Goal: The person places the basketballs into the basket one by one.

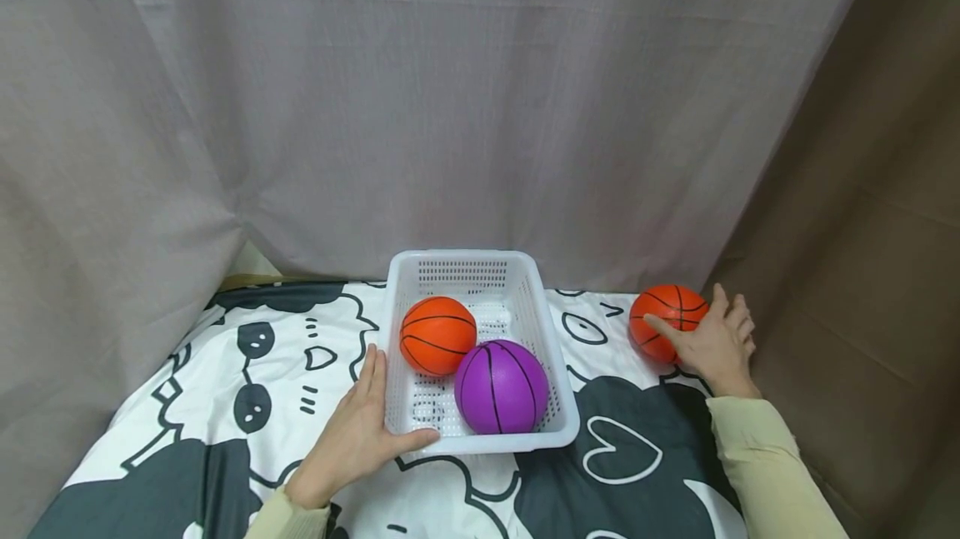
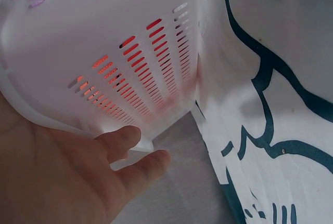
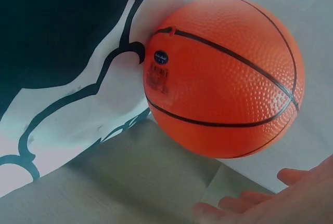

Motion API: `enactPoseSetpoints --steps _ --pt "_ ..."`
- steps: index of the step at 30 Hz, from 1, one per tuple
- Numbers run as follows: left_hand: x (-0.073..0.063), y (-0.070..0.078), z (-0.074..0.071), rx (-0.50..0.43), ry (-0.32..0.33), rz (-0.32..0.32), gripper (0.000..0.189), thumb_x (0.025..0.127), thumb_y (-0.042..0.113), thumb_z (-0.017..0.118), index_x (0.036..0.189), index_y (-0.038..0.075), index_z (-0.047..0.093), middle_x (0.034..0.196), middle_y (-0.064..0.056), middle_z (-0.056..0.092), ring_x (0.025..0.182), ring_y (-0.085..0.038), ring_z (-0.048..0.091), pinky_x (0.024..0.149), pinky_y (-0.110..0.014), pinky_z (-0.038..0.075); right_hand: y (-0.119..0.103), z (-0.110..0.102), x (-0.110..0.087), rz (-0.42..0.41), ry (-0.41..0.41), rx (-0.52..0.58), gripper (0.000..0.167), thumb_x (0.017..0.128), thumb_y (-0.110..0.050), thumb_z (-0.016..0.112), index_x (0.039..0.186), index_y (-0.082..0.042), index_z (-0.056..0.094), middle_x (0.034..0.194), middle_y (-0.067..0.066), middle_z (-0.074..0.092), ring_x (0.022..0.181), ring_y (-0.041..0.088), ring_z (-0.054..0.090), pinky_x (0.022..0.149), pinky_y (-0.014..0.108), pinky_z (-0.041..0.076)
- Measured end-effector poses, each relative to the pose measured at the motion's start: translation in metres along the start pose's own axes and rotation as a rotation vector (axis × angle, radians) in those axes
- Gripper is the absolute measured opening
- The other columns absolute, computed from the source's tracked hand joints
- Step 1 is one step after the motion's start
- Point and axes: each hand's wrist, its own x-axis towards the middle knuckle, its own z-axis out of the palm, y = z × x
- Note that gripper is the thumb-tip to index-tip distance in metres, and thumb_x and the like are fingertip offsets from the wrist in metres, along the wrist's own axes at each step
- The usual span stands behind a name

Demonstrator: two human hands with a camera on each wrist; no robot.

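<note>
A white plastic basket [image 1: 558,389] with slotted walls holds an orange toy basketball [image 1: 438,336] and a purple one [image 1: 501,387], side by side. My left hand [image 1: 358,431] lies along the basket's left wall with straight fingers, its thumb over the front rim. In the left wrist view that hand [image 2: 78,167] is beside the rim, and orange shows through the slots. A second orange basketball [image 1: 670,322] sits on the cloth to the right. Around its near right side my right hand [image 1: 716,347] is spread, thumb overlapping the ball in the head view. The right wrist view shows fingers [image 3: 250,203] apart from this ball [image 3: 223,78].
A black-and-white cartoon-print cloth [image 1: 300,372] covers the surface under everything. Grey curtain fabric [image 1: 465,106] hangs right behind the basket. Brown fabric [image 1: 862,272] rises along the right side, close to the right hand.
</note>
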Motion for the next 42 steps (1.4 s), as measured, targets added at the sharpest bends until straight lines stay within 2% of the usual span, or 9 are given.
enactPoseSetpoints --steps 6,9,13,16,24,32,42 --pt "-0.001 0.000 0.000 -0.006 -0.015 -0.017 0.138 0.063 0.085 0.062 0.153 -0.005 0.009 0.161 -0.019 -0.002 0.137 -0.045 0.032 0.107 -0.054 0.033 -0.001 0.005 0.002 0.008 -0.027 -0.003 0.130 0.071 -0.073 0.068 0.154 -0.002 -0.005 0.153 0.035 -0.005 0.133 0.059 0.005 0.097 0.078 0.014" --pt "-0.001 0.000 0.000 -0.013 -0.020 -0.028 0.136 0.064 0.079 0.068 0.153 -0.004 0.008 0.161 -0.018 -0.003 0.138 -0.044 0.031 0.107 -0.055 0.033 0.000 0.007 0.004 0.006 -0.035 0.002 0.133 0.069 -0.074 0.068 0.154 -0.003 -0.007 0.153 0.036 -0.006 0.133 0.059 0.005 0.096 0.078 0.014" --pt "-0.001 0.000 0.000 -0.005 -0.011 -0.015 0.135 0.065 0.078 0.069 0.153 -0.005 0.009 0.161 -0.019 -0.002 0.137 -0.045 0.031 0.107 -0.054 0.033 0.000 0.010 0.005 0.011 -0.041 0.010 0.136 0.068 -0.074 0.070 0.154 -0.006 -0.011 0.154 0.035 -0.006 0.133 0.059 0.006 0.097 0.078 0.014" --pt "-0.001 0.000 -0.001 0.004 -0.003 0.001 0.135 0.065 0.082 0.064 0.152 -0.007 0.010 0.160 -0.021 0.000 0.136 -0.045 0.032 0.107 -0.054 0.034 -0.001 0.011 0.005 0.013 -0.047 0.016 0.136 0.069 -0.071 0.071 0.153 -0.006 -0.013 0.154 0.035 -0.006 0.133 0.058 0.005 0.097 0.078 0.015" --pt "0.000 0.001 -0.001 0.005 0.010 0.005 0.133 0.067 0.078 0.067 0.152 -0.007 0.012 0.160 -0.023 0.003 0.135 -0.045 0.035 0.106 -0.053 0.035 -0.003 0.015 0.007 -0.014 -0.048 0.004 0.136 0.068 -0.067 0.076 0.153 -0.006 -0.010 0.151 0.037 -0.003 0.130 0.060 0.009 0.095 0.079 0.019" --pt "0.000 0.001 -0.001 0.004 -0.002 0.007 0.131 0.068 0.073 0.071 0.151 -0.008 0.011 0.160 -0.023 0.001 0.134 -0.046 0.036 0.106 -0.053 0.035 0.000 0.021 0.005 -0.002 -0.061 0.017 0.132 0.069 -0.059 0.079 0.153 -0.004 -0.006 0.149 0.037 0.001 0.126 0.059 0.015 0.092 0.077 0.025" --pt "0.000 0.001 -0.001 0.004 -0.004 0.014 0.132 0.068 0.077 0.067 0.151 -0.009 0.012 0.159 -0.023 0.000 0.134 -0.047 0.036 0.106 -0.053 0.035 0.002 0.027 0.006 0.013 -0.051 0.003 0.123 0.074 -0.053 0.078 0.152 0.001 0.000 0.142 0.039 0.011 0.121 0.056 0.018 0.089 0.074 0.031"
